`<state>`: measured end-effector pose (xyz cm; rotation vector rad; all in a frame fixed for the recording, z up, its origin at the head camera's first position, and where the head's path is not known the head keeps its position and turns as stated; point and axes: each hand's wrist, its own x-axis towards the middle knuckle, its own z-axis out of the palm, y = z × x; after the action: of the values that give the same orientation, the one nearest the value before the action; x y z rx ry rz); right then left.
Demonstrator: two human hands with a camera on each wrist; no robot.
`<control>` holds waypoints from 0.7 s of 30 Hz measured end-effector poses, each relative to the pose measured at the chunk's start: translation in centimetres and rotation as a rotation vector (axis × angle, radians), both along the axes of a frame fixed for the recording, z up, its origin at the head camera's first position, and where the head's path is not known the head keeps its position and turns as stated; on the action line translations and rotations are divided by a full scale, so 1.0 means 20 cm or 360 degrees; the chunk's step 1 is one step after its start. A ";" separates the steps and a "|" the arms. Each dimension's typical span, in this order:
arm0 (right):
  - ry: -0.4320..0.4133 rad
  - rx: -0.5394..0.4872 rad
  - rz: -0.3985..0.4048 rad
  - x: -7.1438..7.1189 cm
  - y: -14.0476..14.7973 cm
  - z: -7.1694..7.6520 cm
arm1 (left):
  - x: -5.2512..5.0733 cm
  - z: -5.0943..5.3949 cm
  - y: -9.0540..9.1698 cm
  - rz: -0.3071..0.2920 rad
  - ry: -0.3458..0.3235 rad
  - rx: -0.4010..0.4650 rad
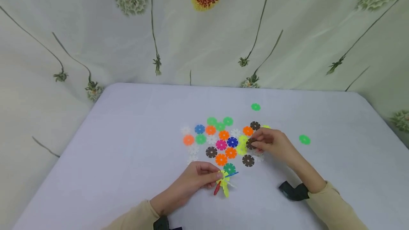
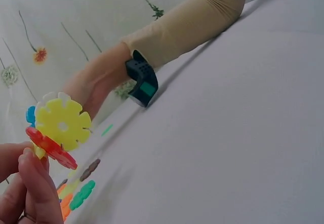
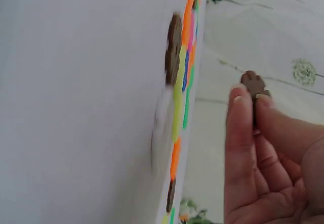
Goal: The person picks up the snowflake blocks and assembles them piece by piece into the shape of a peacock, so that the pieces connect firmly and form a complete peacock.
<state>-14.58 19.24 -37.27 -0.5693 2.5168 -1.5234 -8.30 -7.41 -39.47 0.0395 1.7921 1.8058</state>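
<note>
My left hand [image 1: 198, 180] pinches a small cluster of notched plastic discs [image 2: 63, 125] between thumb and fingers. Yellow, red, blue and white discs are slotted together in it at angles. Above the right part of the disc spread, my right hand [image 1: 273, 143] pinches a single brown notched disc [image 3: 254, 84] between thumb and fingertips. The right wrist view has it held up off the table. Beneath and beside that hand lie yellow discs [image 1: 241, 148] and another brown disc [image 1: 248, 160]. A dark green disc [image 1: 229, 168] lies just beyond the cluster.
Loose discs in several colours, among them an orange disc [image 1: 188, 140] and a pink disc [image 1: 221, 145], spread over the middle of the white table [image 1: 127, 127]. Two bright green discs lie apart, one farther back [image 1: 255, 107], one at right [image 1: 304, 139]. A flowered cloth [image 1: 191, 38] hangs behind.
</note>
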 end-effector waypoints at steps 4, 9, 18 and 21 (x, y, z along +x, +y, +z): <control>-0.0149 -0.0359 0.0344 0.07 -0.09 -0.02 | -0.01 0.00 -0.01 -0.0040 0.0000 0.0011; -0.0175 -0.0582 0.0612 0.12 -0.16 -0.04 | -0.01 0.00 -0.01 -0.0091 0.0033 0.0075; -0.0172 -0.0691 0.0755 0.16 -0.21 -0.08 | 0.02 -0.01 -0.01 -0.0164 0.0036 0.0054; -0.0175 -0.0701 0.0749 0.16 -0.20 -0.08 | 0.01 -0.01 -0.02 -0.0174 0.0008 0.0122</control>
<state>-11.42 15.15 -38.83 -1.0161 1.7870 -1.8405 -8.12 -7.81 -39.64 0.1689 1.6900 1.7965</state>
